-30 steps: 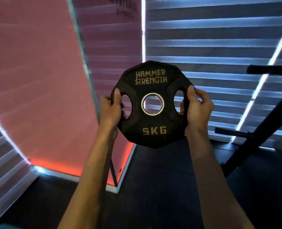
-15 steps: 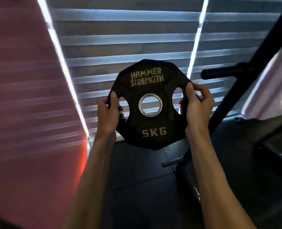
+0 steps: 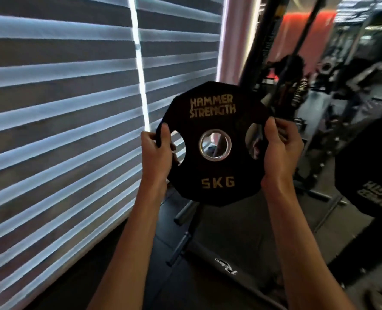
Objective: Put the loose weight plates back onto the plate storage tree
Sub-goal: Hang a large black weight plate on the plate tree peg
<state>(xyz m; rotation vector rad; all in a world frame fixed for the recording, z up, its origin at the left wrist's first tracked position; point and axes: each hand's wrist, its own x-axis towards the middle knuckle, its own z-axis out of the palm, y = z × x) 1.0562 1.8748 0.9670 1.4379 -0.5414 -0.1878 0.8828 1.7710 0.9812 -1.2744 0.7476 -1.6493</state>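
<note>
Weight plate (image 3: 215,168) reads "HAMMER STRENGTH" up top, "5KG" at btm, gold letters; bigger plate (image 3: 371,164) at rt: upside-down lettering, not legible.

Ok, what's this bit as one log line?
plate: held upright | left hand: grips left edge | right hand: grips right edge | stored: not yet

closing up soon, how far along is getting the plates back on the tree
Done: a bigger black plate at right may already be racked; its mount is hidden. In hand: the 5 kg plate, gripped upright by left hand and right hand at its side holes. Left: slide it onto a peg, perhaps the bare peg below.
</note>
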